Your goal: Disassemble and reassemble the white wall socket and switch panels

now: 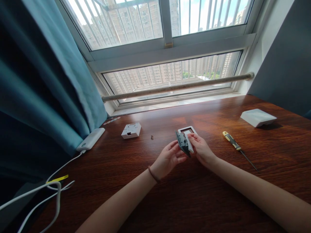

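Note:
My left hand (171, 156) has its fingers closed on a dark grey plate-like part (182, 143), tilted on edge above the table. Against it, on the right, is a white panel (190, 142) that my right hand (201, 147) pinches between thumb and fingers. The two parts touch or nearly touch; their inner faces are mostly hidden. Just behind them lies a white square frame (191, 128), partly covered by my right hand. Two small screws (152, 137) rest to the left, beyond my left hand.
A white square box (131, 130) stands at the left, a yellow-and-grey screwdriver (232, 141) and white cover (258, 117) at the right. A white device (91, 139) with a cable (59, 191) lies by the blue curtain (48, 77). A window rail (177, 87) runs behind the wooden table (109, 168).

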`<action>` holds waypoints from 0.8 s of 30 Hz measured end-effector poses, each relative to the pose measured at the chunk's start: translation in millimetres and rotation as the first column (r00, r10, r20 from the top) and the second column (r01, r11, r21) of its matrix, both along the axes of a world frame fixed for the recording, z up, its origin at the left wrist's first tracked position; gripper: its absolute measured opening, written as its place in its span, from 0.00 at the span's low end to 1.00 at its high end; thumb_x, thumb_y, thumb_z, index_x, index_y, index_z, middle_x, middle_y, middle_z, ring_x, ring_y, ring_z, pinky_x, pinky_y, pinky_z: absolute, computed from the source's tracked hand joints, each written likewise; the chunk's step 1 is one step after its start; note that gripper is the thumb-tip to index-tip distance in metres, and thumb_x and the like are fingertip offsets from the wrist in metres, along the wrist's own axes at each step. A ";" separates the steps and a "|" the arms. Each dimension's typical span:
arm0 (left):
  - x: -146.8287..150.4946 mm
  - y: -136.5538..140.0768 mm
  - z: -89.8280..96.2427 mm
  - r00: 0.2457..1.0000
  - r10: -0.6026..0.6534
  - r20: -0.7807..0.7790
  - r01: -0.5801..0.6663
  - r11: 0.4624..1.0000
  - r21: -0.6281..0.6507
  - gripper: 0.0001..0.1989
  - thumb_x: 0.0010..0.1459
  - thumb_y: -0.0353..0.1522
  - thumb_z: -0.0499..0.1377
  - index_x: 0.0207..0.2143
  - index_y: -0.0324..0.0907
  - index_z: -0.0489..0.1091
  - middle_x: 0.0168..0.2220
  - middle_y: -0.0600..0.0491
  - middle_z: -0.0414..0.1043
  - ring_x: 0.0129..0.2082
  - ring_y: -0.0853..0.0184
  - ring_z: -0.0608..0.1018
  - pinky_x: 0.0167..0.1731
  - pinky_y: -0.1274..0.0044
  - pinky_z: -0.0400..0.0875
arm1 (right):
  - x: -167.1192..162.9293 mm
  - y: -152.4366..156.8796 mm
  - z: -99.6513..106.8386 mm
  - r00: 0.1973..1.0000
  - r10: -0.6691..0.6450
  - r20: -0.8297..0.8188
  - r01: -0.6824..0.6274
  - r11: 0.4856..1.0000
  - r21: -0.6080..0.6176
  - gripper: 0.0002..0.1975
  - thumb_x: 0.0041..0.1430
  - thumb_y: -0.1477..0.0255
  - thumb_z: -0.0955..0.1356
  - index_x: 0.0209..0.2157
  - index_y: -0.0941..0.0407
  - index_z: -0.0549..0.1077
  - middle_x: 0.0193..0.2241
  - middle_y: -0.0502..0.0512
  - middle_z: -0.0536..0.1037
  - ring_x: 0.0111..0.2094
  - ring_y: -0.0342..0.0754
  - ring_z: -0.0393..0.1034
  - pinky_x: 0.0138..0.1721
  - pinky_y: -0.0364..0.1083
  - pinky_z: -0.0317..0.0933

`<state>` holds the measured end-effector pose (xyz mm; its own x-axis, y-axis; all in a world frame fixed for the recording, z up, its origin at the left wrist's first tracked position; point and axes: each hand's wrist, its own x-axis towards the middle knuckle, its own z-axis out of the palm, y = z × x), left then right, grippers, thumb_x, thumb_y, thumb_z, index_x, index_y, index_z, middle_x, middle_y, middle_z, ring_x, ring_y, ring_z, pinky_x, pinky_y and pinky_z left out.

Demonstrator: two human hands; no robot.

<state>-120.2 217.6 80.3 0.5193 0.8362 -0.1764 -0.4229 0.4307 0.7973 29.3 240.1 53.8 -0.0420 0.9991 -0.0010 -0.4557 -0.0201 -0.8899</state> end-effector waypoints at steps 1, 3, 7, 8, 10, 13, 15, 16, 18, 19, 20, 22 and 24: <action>0.2 0.1 -1.0 1.000 0.006 -0.012 -0.006 1.000 0.008 0.20 0.49 0.39 0.62 0.44 0.43 0.66 0.41 0.48 0.71 0.37 0.66 0.75 0.35 0.76 0.69 | -0.5 -0.8 0.3 1.000 0.006 -0.009 -0.006 1.000 -0.002 0.16 0.47 0.59 0.70 0.33 0.55 0.69 0.23 0.47 0.73 0.22 0.41 0.65 0.24 0.41 0.60; 1.1 0.3 -2.6 0.998 0.045 -0.038 -0.043 0.998 0.048 0.20 0.50 0.39 0.61 0.45 0.42 0.66 0.40 0.48 0.71 0.35 0.67 0.75 0.32 0.77 0.68 | -1.4 -2.3 2.3 0.999 0.019 -0.033 -0.019 1.000 -0.008 0.16 0.47 0.59 0.70 0.33 0.54 0.69 0.23 0.47 0.73 0.22 0.41 0.65 0.25 0.41 0.61; 3.3 0.2 -3.3 0.984 0.164 -0.076 -0.149 0.974 0.171 0.22 0.49 0.38 0.62 0.46 0.42 0.65 0.43 0.47 0.70 0.38 0.66 0.74 0.34 0.78 0.68 | -3.6 -5.2 7.4 0.997 0.050 -0.053 -0.052 0.998 -0.038 0.18 0.43 0.58 0.71 0.33 0.54 0.69 0.25 0.49 0.75 0.23 0.43 0.68 0.25 0.43 0.63; 3.7 -0.3 -3.2 0.980 0.179 -0.091 -0.158 0.966 0.205 0.24 0.47 0.37 0.63 0.47 0.42 0.64 0.45 0.47 0.69 0.40 0.65 0.74 0.36 0.77 0.68 | -4.2 -5.8 7.8 0.998 0.051 -0.047 -0.053 0.998 -0.042 0.18 0.43 0.58 0.72 0.33 0.54 0.69 0.25 0.50 0.75 0.23 0.43 0.68 0.25 0.43 0.62; 4.5 -2.4 -2.9 0.969 0.193 -0.155 -0.141 0.945 0.295 0.29 0.41 0.33 0.67 0.47 0.43 0.63 0.47 0.47 0.68 0.42 0.63 0.74 0.40 0.74 0.68 | -5.2 -6.7 6.7 0.998 0.046 -0.039 -0.047 0.998 -0.045 0.18 0.42 0.58 0.72 0.32 0.55 0.70 0.26 0.50 0.75 0.24 0.44 0.68 0.25 0.43 0.62; 5.7 -9.4 -3.0 0.909 0.331 -0.254 -0.168 0.847 0.504 0.39 0.33 0.27 0.70 0.51 0.44 0.60 0.50 0.46 0.65 0.49 0.59 0.70 0.49 0.71 0.64 | -5.9 -7.7 2.7 0.994 0.069 -0.082 -0.074 0.996 -0.054 0.18 0.41 0.60 0.73 0.34 0.55 0.71 0.29 0.52 0.77 0.28 0.46 0.70 0.30 0.45 0.64; 6.2 -15.2 -3.5 0.855 0.450 -0.258 -0.206 0.751 0.627 0.44 0.32 0.26 0.70 0.54 0.45 0.57 0.53 0.46 0.61 0.54 0.57 0.65 0.54 0.70 0.59 | -6.4 -8.8 1.1 0.988 0.100 -0.116 -0.107 0.992 -0.064 0.18 0.42 0.62 0.73 0.35 0.55 0.71 0.31 0.53 0.77 0.29 0.46 0.71 0.32 0.46 0.63; 6.2 -17.7 -3.8 0.835 0.487 -0.256 -0.211 0.713 0.668 0.46 0.32 0.25 0.70 0.55 0.46 0.55 0.55 0.46 0.60 0.55 0.56 0.63 0.55 0.70 0.56 | -6.6 -9.5 1.2 0.986 0.108 -0.126 -0.118 0.991 -0.070 0.17 0.43 0.63 0.72 0.35 0.55 0.71 0.31 0.53 0.77 0.29 0.46 0.70 0.32 0.45 0.63; 5.7 -21.4 -4.2 0.818 0.507 -0.271 -0.179 0.672 0.719 0.46 0.34 0.25 0.69 0.56 0.46 0.53 0.56 0.46 0.58 0.57 0.56 0.61 0.57 0.69 0.54 | -6.8 -10.9 2.9 0.984 0.115 -0.138 -0.128 0.988 -0.085 0.15 0.45 0.64 0.71 0.35 0.56 0.72 0.30 0.52 0.76 0.27 0.44 0.69 0.31 0.44 0.62; 5.3 -22.2 -4.2 0.814 0.508 -0.281 -0.154 0.656 0.739 0.46 0.35 0.25 0.68 0.57 0.46 0.52 0.56 0.45 0.57 0.57 0.56 0.61 0.57 0.68 0.53 | -6.7 -11.5 4.2 0.982 0.119 -0.144 -0.133 0.987 -0.087 0.14 0.46 0.65 0.71 0.35 0.56 0.72 0.29 0.51 0.76 0.26 0.44 0.69 0.30 0.43 0.62; 4.8 -22.6 -4.1 0.811 0.509 -0.289 -0.131 0.639 0.758 0.46 0.36 0.25 0.68 0.57 0.46 0.51 0.57 0.45 0.57 0.57 0.56 0.61 0.58 0.68 0.52 | -6.3 -11.9 5.5 0.980 0.127 -0.151 -0.141 0.987 -0.083 0.13 0.47 0.65 0.70 0.35 0.56 0.72 0.28 0.51 0.76 0.26 0.44 0.69 0.30 0.43 0.61; 4.3 -21.9 -3.3 0.807 0.513 -0.292 -0.106 0.612 0.784 0.45 0.37 0.25 0.67 0.57 0.45 0.51 0.56 0.45 0.57 0.57 0.57 0.61 0.58 0.68 0.52 | -4.8 -11.8 7.8 0.973 0.153 -0.173 -0.167 0.984 -0.064 0.11 0.50 0.66 0.68 0.36 0.56 0.72 0.30 0.51 0.76 0.28 0.44 0.69 0.32 0.44 0.62; 4.3 -20.5 -1.9 0.805 0.523 -0.279 -0.118 0.602 0.790 0.44 0.37 0.25 0.67 0.56 0.45 0.51 0.56 0.45 0.58 0.56 0.57 0.62 0.57 0.68 0.52 | -2.7 -11.0 9.3 0.960 0.171 -0.220 -0.186 0.981 -0.047 0.10 0.52 0.67 0.66 0.36 0.55 0.72 0.32 0.52 0.76 0.31 0.46 0.70 0.35 0.45 0.62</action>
<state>-115.9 197.1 78.4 0.2174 0.8816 0.4190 0.0719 -0.4425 0.8939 26.6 229.0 63.1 -0.2262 0.9733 -0.0382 -0.6191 -0.1740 -0.7658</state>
